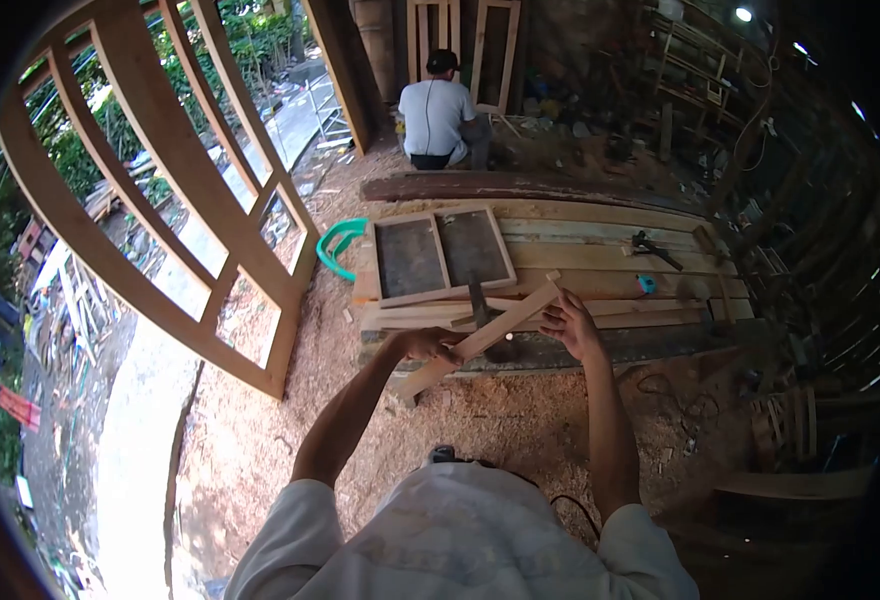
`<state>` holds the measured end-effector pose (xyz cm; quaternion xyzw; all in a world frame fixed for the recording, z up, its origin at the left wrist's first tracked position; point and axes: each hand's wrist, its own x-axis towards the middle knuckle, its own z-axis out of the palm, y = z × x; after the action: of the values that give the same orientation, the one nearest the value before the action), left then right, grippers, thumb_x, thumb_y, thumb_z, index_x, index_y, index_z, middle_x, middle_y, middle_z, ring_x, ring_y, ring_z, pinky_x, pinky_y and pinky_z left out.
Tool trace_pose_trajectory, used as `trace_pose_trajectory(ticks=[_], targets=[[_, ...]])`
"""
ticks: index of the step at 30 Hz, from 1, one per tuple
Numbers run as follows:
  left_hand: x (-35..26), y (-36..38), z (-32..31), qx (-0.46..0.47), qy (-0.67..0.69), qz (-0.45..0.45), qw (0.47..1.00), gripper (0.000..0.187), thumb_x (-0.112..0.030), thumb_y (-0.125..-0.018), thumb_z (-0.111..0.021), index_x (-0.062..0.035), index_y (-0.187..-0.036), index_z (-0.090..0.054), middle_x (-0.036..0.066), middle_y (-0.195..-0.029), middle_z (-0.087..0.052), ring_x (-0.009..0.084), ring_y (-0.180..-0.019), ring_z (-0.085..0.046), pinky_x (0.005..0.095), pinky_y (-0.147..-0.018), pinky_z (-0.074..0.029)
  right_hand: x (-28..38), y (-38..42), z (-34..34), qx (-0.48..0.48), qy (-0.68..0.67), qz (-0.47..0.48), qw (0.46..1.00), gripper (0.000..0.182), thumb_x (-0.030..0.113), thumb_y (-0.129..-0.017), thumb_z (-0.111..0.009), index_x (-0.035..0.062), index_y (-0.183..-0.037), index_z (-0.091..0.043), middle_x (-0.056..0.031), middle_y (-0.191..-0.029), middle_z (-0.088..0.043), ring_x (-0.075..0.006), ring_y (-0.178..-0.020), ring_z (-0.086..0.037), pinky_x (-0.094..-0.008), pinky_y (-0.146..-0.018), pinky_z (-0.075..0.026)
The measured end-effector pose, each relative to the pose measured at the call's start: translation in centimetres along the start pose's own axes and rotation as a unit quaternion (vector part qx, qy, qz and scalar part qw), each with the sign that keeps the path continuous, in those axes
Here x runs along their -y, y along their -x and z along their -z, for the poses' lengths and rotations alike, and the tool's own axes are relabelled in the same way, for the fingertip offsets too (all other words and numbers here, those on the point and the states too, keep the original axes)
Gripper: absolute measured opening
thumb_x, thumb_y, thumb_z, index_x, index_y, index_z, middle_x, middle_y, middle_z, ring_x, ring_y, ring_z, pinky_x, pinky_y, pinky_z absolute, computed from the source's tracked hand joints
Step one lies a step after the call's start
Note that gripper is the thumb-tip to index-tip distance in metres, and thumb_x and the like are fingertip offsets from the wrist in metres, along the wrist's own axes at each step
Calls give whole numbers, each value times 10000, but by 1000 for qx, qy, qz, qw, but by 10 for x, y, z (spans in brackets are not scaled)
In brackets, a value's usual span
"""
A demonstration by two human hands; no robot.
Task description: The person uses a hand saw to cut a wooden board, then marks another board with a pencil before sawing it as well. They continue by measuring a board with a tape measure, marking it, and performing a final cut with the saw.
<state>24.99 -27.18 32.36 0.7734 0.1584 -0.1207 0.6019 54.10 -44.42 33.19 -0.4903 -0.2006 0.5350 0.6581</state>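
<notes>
A pale wooden piece (pixel 505 328) slants up to the right in front of me, with a small block-like end at its top. My left hand (pixel 432 345) is closed around its lower half, thumb across the near face. Near the upper end is my right hand (pixel 572 325), its fingers apart and the uppermost fingertip right at the wood's edge. Partly hidden behind the piece, a hammer-like tool (pixel 478 300) lies on the plank stack. Just beyond, a wooden frame (pixel 441 250) with two dark panels rests on the planks.
Long planks (pixel 550 255) form a low work surface carrying a dark tool (pixel 655 250) and a blue tape measure (pixel 646 284). A green band-like object (pixel 335 250) lies at its left. A large wooden frame (pixel 175 215) stands at left. Another person (pixel 436 118) squats beyond. Shavings (pixel 250 440) cover the floor.
</notes>
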Motion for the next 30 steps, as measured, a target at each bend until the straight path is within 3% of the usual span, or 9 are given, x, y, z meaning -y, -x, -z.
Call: trace_pose_trajectory(ticks=[4,6,9,12,15,19,26,27,30], targets=[[27,1,-11,59,-34,20,997,773,-398,-767,-726,-112,-1414,-412,110,-1317,-543,219,-1200,-477,358,-1027,-334,-31,21,8,17,-5,-14,1000,487,250,-921,-600,67,-1327,-402,-95,-1020,-591,-230,-944,-629,-379,-794,-574],[36,-5,-21,38,-95,2,995,787,-520,-728,-713,-104,-1357,-486,117,-1308,-546,283,-1211,-482,395,-1021,-349,-54,27,27,-14,15,-10,1000,440,218,-927,-588,43,-1298,-430,-115,-1012,-603,-233,-921,-646,-369,-799,-575],[28,-12,-35,2,-148,22,989,738,-572,-738,-686,-96,-1287,-556,127,-1258,-577,293,-1173,-510,393,-1022,-348,-65,60,38,-122,-9,-4,993,413,167,-915,-593,14,-1262,-432,-159,-1010,-609,-245,-882,-664,-355,-759,-584],[55,-32,-38,53,-140,108,983,685,-562,-770,-676,-69,-1234,-580,112,-1215,-591,269,-1149,-516,407,-1003,-363,-77,95,65,-191,-11,28,981,448,161,-903,-606,24,-1276,-401,-155,-1003,-603,-241,-891,-656,-361,-737,-585],[49,-35,-52,34,-64,144,987,613,-511,-760,-721,-72,-1174,-614,117,-1144,-614,249,-1054,-568,372,-896,-446,-86,118,108,-247,-23,38,968,458,162,-900,-614,40,-1284,-395,-154,-1011,-592,-246,-856,-652,-360,-714,-585],[64,-75,-95,-138,153,136,969,419,-330,-753,-783,-29,-1013,-652,75,-908,-636,134,-783,-590,233,-631,-452,-102,148,152,-363,-31,73,929,385,166,-911,-608,60,-1237,-432,-150,-1020,-576,-244,-800,-651,-348,-685,-578],[126,-210,-172,-369,275,145,876,472,-313,-745,-786,33,-1032,-641,87,-935,-637,165,-806,-574,309,-665,-450,-84,156,201,-467,-44,89,879,393,180,-883,-657,88,-1184,-423,-152,-1004,-574,-245,-810,-639,-353,-674,-562],[66,-204,-171,-399,224,259,851,585,-344,-680,-830,22,-1096,-645,125,-989,-662,202,-899,-608,323,-794,-478,-84,152,211,-480,-42,88,872,380,176,-888,-650,85,-1179,-423,-153,-1002,-573,-244,-805,-638,-352,-669,-560],[28,-238,-170,-405,248,264,839,463,-279,-764,-770,9,-1106,-648,84,-925,-647,153,-818,-579,327,-687,-462,-78,130,235,-507,-41,85,857,339,162,-906,-625,74,-1162,-422,-156,-995,-572,-241,-795,-635,-348,-658,-556]])
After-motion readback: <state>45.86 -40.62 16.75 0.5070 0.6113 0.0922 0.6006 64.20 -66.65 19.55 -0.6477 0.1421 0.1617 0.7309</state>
